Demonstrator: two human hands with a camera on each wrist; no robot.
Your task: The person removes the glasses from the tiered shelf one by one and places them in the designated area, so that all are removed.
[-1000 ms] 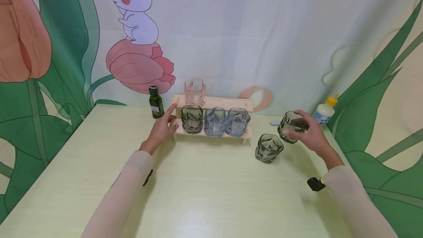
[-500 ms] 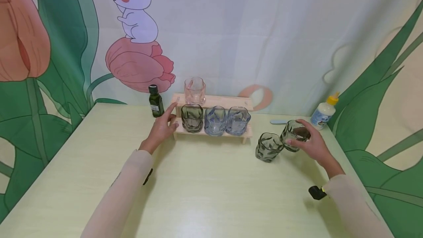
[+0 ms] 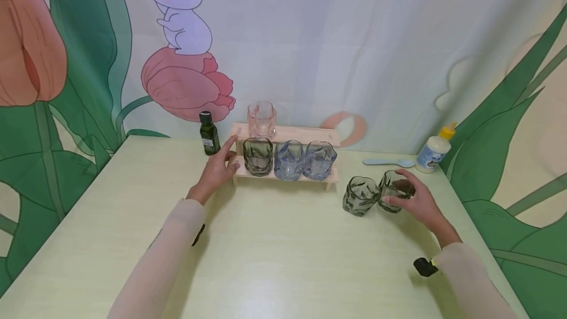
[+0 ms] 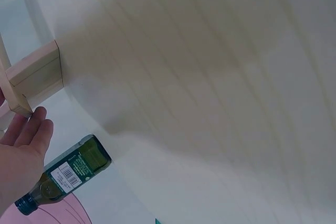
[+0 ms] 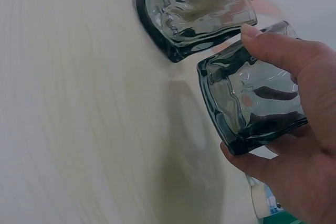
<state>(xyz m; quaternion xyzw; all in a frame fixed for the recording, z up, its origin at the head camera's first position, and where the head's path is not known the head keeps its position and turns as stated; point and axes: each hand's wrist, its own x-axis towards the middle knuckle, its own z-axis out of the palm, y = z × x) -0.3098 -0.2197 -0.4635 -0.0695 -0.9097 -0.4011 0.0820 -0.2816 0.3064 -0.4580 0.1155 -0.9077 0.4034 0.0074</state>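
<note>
My right hand (image 3: 418,202) grips a smoky grey glass (image 5: 252,95) with a wavy, faceted body, thumb on one side and fingers on the other. Right against its left side, a matching grey glass (image 3: 361,196) stands on the table. My left hand (image 3: 216,171) touches the left end of a two-tier wooden rack (image 3: 305,135), its fingers (image 4: 39,129) extended. On the lower tier, from left, sit a dark grey glass (image 3: 258,157) and two bluish glasses, one in the middle (image 3: 289,160) and one at the right (image 3: 319,160). A pink glass (image 3: 261,120) stands on the upper tier.
A dark green bottle (image 3: 209,134) stands just left of the rack, close to my left hand. Beyond my right hand are a pale blue spoon-like utensil (image 3: 385,162) and a white bottle with a yellow cap (image 3: 435,149). A printed curtain (image 3: 310,53) hangs behind the table.
My right hand has brought its grey glass nearer to me and down beside the standing grey glass. The left hand has stayed at the rack.
</note>
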